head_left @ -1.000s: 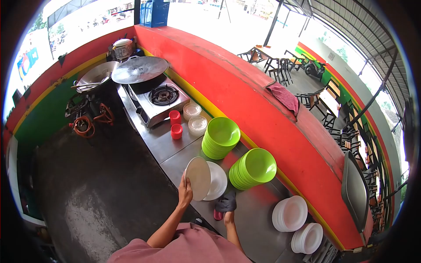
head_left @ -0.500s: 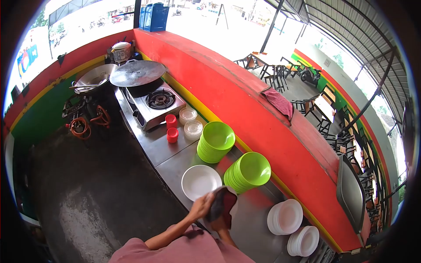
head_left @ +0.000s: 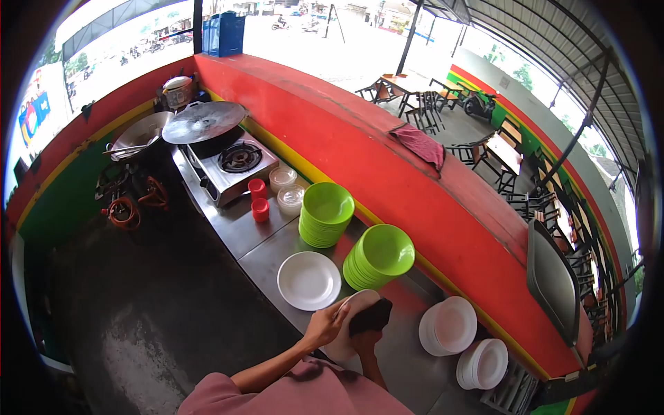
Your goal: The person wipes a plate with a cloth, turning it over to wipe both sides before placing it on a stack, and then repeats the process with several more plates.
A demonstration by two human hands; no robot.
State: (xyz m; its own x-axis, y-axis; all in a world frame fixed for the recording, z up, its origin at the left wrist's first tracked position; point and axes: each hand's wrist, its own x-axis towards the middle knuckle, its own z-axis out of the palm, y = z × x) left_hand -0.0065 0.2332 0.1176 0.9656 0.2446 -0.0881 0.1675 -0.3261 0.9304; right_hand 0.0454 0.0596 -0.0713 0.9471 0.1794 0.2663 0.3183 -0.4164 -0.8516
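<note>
- At six o'clock, a white plate (head_left: 340, 348) tilts, rim pinched by the left hand (head_left: 323, 328), probably for steadiness.
- The right hand (head_left: 366, 340) curls around a dark cloth (head_left: 371, 317) against its face.
- Between four and five, green bowls (head_left: 382, 253) stand nested, presumably saving space.

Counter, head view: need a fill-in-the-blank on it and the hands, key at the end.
1. The left hand grips a plate; the right hand holds a dark cloth against that same ____.
2. The number of green bowl stacks on the counter is ____.
3. The two small opaque cups near the stove are coloured ____.

Missing words: plate; two; red.
</note>
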